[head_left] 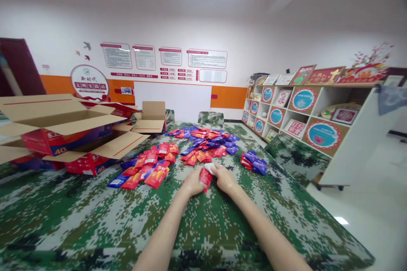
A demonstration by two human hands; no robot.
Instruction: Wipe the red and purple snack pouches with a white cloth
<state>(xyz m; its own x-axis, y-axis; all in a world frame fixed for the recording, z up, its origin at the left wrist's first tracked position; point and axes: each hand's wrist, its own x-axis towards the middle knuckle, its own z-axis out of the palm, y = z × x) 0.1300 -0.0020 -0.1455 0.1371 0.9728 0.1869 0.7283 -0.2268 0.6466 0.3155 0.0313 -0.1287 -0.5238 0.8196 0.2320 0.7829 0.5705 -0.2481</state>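
My left hand [193,181] is closed on the edge of a small red packet [206,179] with pale print, held just above the camouflage tablecloth. My right hand [224,178] pinches a white cloth or tissue [210,168], which lies against the packet's upper end. Beyond both hands spreads a large heap of red and purple packets [208,137]. A second pile of packets [149,163] lies left of my left hand. To the right of my right hand sits a smaller group of purple and red packets [255,162].
Opened cardboard boxes [74,125] with spread flaps crowd the table's left side. Another open box [149,118] stands behind them. The camouflage tablecloth [104,220] covers the table. Chairs [211,117] are at the far end, and a shelf unit [294,110] stands to the right.
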